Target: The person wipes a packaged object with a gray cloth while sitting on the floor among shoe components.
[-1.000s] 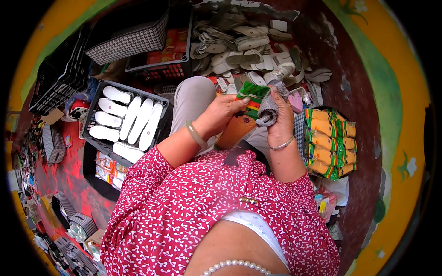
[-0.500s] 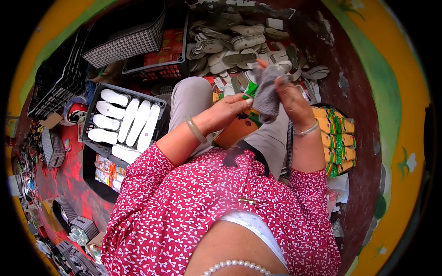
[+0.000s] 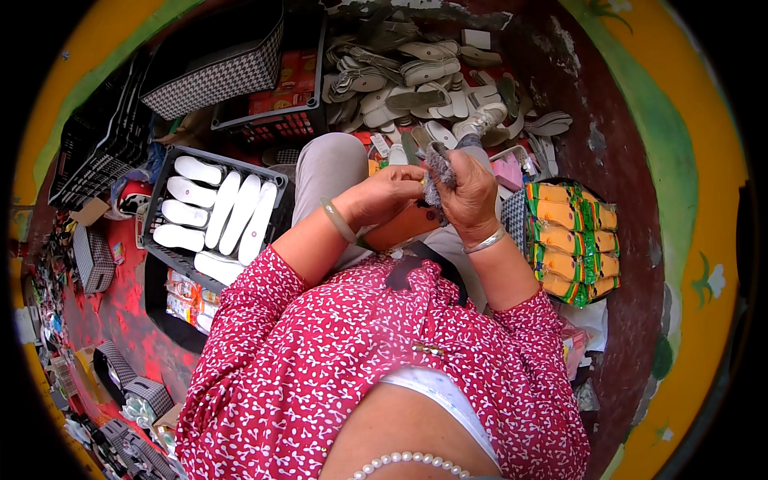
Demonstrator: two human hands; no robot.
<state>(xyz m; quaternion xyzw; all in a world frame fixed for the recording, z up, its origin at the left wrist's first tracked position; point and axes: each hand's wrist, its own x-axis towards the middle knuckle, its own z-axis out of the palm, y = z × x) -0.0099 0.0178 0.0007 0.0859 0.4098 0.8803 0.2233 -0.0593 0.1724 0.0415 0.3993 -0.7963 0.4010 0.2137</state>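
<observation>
A fuzzy grey cloth (image 3: 439, 170) is bunched in my right hand (image 3: 470, 192), whose fingers wrap around it above my lap. My left hand (image 3: 386, 195) is closed in a pinch against the cloth's left side. A bit of yellow shows at its fingertips, but what they hold is mostly hidden. Under both hands, an orange-brown flat piece (image 3: 404, 227) lies across my lap, partly covered by my left wrist.
On the left stands a dark crate (image 3: 282, 178) of white insoles (image 3: 229, 210). At the right, a checked basket (image 3: 514, 216) holds several orange-and-green packets (image 3: 558, 237). Loose insoles (image 3: 424, 72) are heaped ahead by the wall. A houndstooth bin (image 3: 216, 84) sits at the upper left.
My right hand has come down and left with the grey cloth, which is now bunched smaller. My left hand has drawn slightly back, and the green piece at its fingers no longer shows.
</observation>
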